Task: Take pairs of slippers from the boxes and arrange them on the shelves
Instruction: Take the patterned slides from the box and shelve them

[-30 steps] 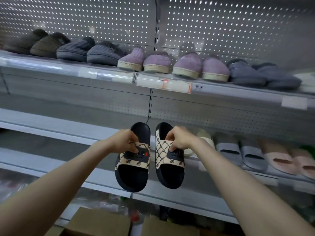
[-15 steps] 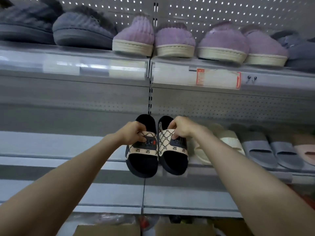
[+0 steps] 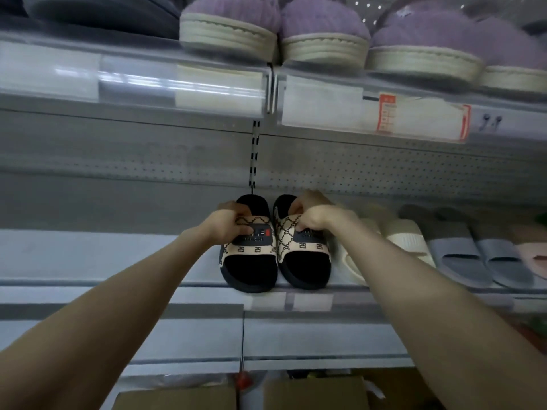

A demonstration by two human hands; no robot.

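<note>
Two black slides with beige patterned straps sit side by side on the middle shelf [image 3: 118, 255], heels at its front edge. My left hand [image 3: 228, 224] grips the strap of the left slide [image 3: 251, 267]. The strap of the right slide [image 3: 307, 264] is gripped by my right hand [image 3: 310, 214]. Both soles appear to rest on the shelf surface. My fingers hide the strap tops.
Cream slides [image 3: 405, 238], grey slides [image 3: 461, 255] and pink ones [image 3: 532, 250] line the same shelf to the right. Purple fuzzy slippers [image 3: 322, 28] stand on the upper shelf, behind price strips [image 3: 373, 113]. Cardboard boxes [image 3: 313, 393] lie below.
Both hands carried the black slides forward and down from mid-air onto the middle shelf, beside the cream pair. The camera has moved closer to the shelves.
</note>
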